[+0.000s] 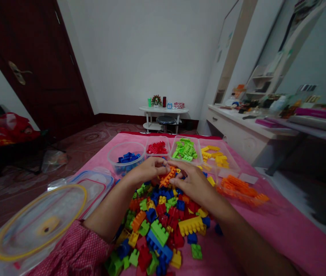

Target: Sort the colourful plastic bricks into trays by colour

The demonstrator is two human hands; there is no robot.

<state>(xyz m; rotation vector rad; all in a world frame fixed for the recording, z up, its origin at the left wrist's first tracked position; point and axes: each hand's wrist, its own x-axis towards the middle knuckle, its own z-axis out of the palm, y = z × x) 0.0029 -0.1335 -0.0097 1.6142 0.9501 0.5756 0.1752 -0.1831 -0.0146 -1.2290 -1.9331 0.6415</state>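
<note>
Over the far part of a mixed pile of toy building bricks (163, 222), both hands meet at an orange building brick (167, 177). My left hand (149, 169) has its fingers curled and closed at the brick's left and top side. My right hand (192, 180) pinches it from the right, thumb below and fingers above. The fingers partly cover the orange piece, and I cannot tell whether it is one brick or several joined. Red, blue, green, yellow and orange bricks lie loose beneath the hands.
Beyond the pile stand clear containers of blue bricks (128, 158), red bricks (157, 147), green bricks (185, 149) and yellow bricks (216, 157). A container of orange bricks (239, 188) is at right. Clear lids (43, 222) lie left on the pink cloth (280, 226).
</note>
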